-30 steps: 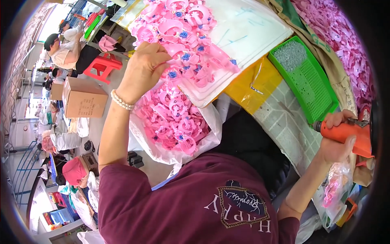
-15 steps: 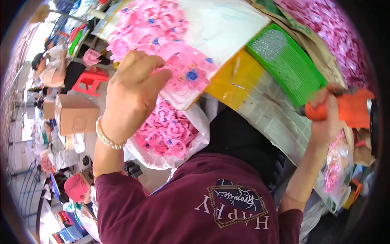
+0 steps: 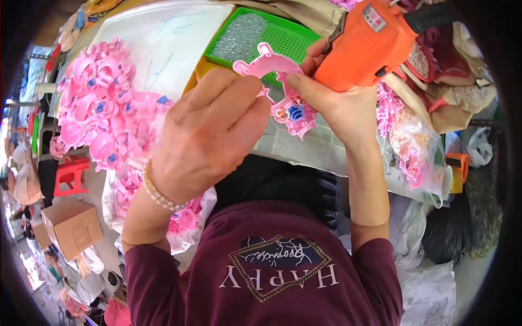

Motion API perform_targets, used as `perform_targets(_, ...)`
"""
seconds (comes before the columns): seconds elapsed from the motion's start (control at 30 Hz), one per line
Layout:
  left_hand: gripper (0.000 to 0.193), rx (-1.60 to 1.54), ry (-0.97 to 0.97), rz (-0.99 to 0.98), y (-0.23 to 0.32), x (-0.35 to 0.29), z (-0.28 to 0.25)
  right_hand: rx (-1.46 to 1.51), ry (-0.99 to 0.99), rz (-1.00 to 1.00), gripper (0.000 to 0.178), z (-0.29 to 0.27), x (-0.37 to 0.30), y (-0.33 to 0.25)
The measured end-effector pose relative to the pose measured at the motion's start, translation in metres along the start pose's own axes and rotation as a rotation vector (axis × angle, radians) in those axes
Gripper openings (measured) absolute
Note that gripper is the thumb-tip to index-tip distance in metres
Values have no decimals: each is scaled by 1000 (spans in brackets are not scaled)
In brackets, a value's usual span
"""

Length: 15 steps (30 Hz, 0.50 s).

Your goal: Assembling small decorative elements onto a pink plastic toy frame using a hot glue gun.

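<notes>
In front of my chest is a pink plastic part [image 3: 266,63], a curved frame with a blue flower-like piece and a peach bead at its lower end. The closed fingers of my left hand [image 3: 209,127] pinch its left edge; my fist hides the contact. My right hand [image 3: 348,114] grips an orange electric drill [image 3: 361,51], its body tilted up and away. The right thumb also presses against the pink part's right side. The drill's tip is hidden. Left of my left hand, a heap of similar pink parts [image 3: 95,103] lies on the table.
A green tray [image 3: 296,41] of small silvery pieces stands beyond my hands, beside a white board [image 3: 157,32]. Below the heap is a white sack [image 3: 204,209] of pink parts. A clear bag [image 3: 429,141] hangs at right. A red stool [image 3: 70,176] and cardboard box [image 3: 76,225] stand at left.
My left hand has moved right, away from the heap, bringing a pink part with it. My right hand has swung inward with the drill and now touches the part. The view has turned right.
</notes>
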<state>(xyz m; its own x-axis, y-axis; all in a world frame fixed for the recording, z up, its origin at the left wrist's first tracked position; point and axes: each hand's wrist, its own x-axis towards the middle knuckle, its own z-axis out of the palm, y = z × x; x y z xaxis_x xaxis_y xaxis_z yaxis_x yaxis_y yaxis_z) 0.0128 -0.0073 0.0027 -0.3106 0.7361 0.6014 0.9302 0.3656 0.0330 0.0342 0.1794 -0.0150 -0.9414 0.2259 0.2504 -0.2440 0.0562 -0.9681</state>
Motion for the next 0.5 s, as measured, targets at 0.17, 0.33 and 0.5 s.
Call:
perform_targets(0.17,35,-168,347,-181,14,2,36,-52,136,-57,22,-10,3,5)
perform_targets(0.33,76,-705,449,-595,28,-17,72,-100,190,-87,20,-13,9,11)
perform_targets(0.5,72,-1525,409,-948,31,3,87,-173,174,-15,26,-10,10,10)
